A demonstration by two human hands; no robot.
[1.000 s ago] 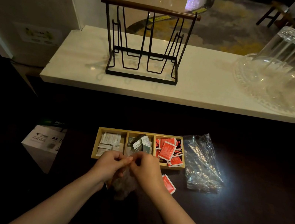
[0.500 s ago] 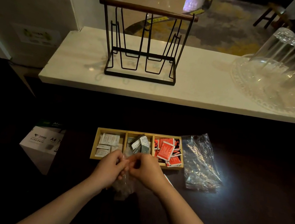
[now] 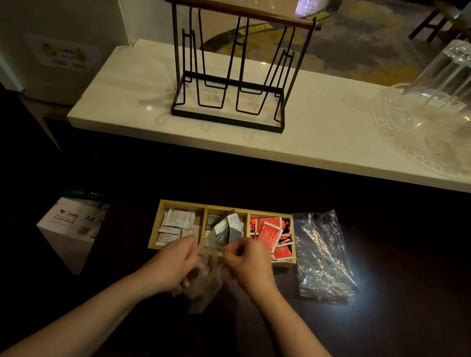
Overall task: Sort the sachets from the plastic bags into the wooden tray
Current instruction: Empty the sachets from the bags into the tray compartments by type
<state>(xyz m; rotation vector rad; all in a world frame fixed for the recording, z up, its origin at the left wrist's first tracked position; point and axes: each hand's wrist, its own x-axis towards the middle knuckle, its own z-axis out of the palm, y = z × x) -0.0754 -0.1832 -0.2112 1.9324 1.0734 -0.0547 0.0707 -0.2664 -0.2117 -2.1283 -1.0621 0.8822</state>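
Note:
A wooden tray [image 3: 181, 205] with three compartments lies on the dark table. White sachets [image 3: 178, 219] fill its left part, grey-green sachets [image 3: 227, 227] the middle, red sachets [image 3: 269, 233] the right. Just in front of the tray, my left hand [image 3: 175, 258] and my right hand [image 3: 248, 263] each pinch one side of the top of a small clear plastic bag [image 3: 205, 285] that hangs between them. What the bag holds is too dim to tell.
A crumpled clear plastic bag [image 3: 322, 255] lies right of the tray. A white A4 paper box [image 3: 72, 221] stands at the left. Behind, a pale counter [image 3: 312, 141] carries a black wire rack [image 3: 234, 66] and upturned glasses on a glass tray [image 3: 455, 121].
My hands have drawn slightly apart while holding the small bag's top. The red sachet that lay on the table by my right wrist is no longer in sight.

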